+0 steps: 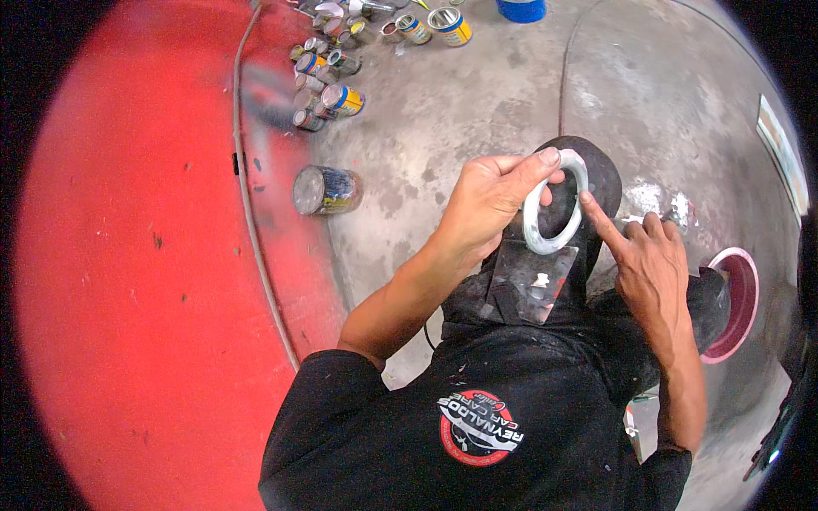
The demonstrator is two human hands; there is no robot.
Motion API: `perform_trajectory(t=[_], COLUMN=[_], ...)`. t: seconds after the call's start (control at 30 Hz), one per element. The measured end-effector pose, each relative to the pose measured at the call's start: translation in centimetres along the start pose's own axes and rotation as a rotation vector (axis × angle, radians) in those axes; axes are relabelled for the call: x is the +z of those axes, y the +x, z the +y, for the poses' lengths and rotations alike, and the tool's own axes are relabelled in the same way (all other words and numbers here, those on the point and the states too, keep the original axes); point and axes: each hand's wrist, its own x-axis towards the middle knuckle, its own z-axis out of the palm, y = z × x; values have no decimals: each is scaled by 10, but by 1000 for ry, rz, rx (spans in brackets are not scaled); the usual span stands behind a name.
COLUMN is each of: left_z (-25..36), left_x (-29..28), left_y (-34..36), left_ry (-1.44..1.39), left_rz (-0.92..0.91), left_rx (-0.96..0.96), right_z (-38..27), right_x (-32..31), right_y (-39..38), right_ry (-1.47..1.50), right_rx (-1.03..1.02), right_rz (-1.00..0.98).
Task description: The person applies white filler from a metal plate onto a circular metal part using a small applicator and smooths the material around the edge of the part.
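In my left hand (487, 204), thumb and fingers pinch the upper edge of an oval ring (530, 220), which is pale grey-white with a smudged surface. The ring is held up above my dark-clothed knee. My right hand (652, 268) has its index finger stretched out, with the tip at the ring's right side; its other fingers are partly bent and apart. Below the ring, a flat dark plate (515, 277) lies on my lap, carrying a white dab of paste (542, 279) and a reddish smear near one edge.
Left is a red wall (153, 255) with a hose (249, 187) along it. Several paint cans (343, 100) cluster at the far left, with a larger stained can (326, 190) nearer. A pink-rimmed round container (743, 302) stands at right; a blue bucket (521, 10) is far ahead.
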Motion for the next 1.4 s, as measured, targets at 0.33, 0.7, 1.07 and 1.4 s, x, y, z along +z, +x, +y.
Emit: perform_trajectory(t=[0.33,0.7,1.07,1.4], left_z=[-6,-2,-2,-1], left_x=[-7,-15,-14,-16], left_y=[6,14,13,10], left_ry=[-96,-167,-199,-171], left_rz=[19,140,119,70], left_rx=[-49,-177,-159,-125], right_z=[-5,3,-13,3], right_x=[-5,5,43,40], right_y=[-9,-28,-8,-32], right_ry=[49,222,173,78], right_rx=[-36,58,-118,-36], right_rz=[-64,381,553,571])
